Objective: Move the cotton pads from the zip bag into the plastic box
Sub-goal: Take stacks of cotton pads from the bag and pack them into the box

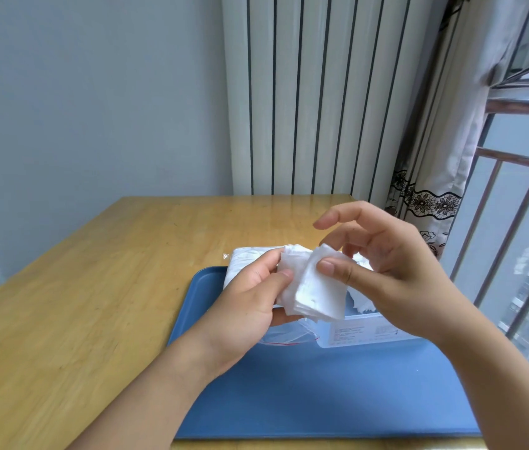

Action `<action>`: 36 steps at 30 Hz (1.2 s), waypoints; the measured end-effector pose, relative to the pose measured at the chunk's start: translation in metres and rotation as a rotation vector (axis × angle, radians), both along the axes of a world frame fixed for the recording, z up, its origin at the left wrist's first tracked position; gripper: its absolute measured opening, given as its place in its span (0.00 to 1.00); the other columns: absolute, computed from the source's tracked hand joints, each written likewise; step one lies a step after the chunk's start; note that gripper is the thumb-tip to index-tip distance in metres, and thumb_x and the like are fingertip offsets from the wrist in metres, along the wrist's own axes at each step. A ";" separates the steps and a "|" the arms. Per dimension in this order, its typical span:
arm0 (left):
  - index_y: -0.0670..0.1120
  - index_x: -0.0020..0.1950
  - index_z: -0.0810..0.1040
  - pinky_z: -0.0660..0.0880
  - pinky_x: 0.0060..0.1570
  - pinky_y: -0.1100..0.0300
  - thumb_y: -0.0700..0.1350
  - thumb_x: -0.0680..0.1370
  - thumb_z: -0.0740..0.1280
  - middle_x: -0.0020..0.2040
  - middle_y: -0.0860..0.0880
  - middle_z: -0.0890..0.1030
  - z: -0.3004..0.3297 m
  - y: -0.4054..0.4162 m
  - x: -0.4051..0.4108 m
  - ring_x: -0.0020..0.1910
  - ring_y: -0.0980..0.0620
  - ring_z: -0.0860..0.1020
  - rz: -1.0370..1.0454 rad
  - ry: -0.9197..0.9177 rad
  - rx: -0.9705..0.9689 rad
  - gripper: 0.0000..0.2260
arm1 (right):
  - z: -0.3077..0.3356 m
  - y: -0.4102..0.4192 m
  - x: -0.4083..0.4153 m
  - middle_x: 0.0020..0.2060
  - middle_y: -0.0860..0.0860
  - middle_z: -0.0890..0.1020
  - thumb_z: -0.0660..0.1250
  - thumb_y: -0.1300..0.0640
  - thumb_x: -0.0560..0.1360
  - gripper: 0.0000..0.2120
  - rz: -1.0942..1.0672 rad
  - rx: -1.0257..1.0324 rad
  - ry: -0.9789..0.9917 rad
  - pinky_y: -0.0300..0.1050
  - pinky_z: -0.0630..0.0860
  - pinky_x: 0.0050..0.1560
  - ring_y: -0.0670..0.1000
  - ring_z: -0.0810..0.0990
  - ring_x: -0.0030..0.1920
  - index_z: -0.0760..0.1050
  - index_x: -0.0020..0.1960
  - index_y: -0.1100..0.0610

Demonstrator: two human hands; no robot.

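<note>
Head view shows our left hand point(250, 297) and right hand point(383, 271) both pinching the cotton pads point(313, 287), with the plastic box point(370, 332) just below, nearer our right.

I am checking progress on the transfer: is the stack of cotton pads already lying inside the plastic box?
No, both the left hand and the right hand hold the stack of cotton pads up above the blue tray.

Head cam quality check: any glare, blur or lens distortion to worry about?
Head view: daylight from the window on the right; soft glare on the far wooden table; wide-angle bending of the window bars; white cotton pad stack, left hand and right hand reasonably sharp, pads slightly overexposed.
</note>
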State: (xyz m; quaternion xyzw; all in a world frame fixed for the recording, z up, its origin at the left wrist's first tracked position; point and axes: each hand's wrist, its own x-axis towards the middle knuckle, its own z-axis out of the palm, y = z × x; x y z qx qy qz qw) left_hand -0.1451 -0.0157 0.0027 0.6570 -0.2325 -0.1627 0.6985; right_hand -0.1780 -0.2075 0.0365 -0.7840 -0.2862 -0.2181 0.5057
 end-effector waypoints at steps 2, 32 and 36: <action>0.48 0.63 0.79 0.80 0.53 0.59 0.41 0.86 0.55 0.54 0.48 0.85 -0.001 0.000 0.001 0.52 0.54 0.82 0.003 -0.013 0.017 0.14 | 0.002 0.000 -0.003 0.39 0.54 0.84 0.73 0.61 0.74 0.15 0.074 0.038 0.057 0.51 0.76 0.44 0.56 0.80 0.39 0.75 0.59 0.54; 0.49 0.62 0.81 0.79 0.58 0.53 0.39 0.85 0.55 0.60 0.44 0.84 -0.006 -0.005 0.000 0.56 0.50 0.82 -0.053 0.047 -0.099 0.16 | -0.008 0.009 0.004 0.39 0.44 0.82 0.82 0.60 0.66 0.20 -0.283 -0.132 0.022 0.36 0.74 0.41 0.46 0.79 0.41 0.79 0.52 0.45; 0.48 0.65 0.80 0.80 0.54 0.59 0.40 0.85 0.56 0.59 0.47 0.85 -0.004 -0.007 -0.001 0.55 0.53 0.82 -0.088 0.079 -0.156 0.15 | -0.005 0.005 0.005 0.34 0.46 0.82 0.81 0.67 0.65 0.19 -0.176 0.096 0.090 0.40 0.77 0.43 0.46 0.80 0.37 0.81 0.50 0.51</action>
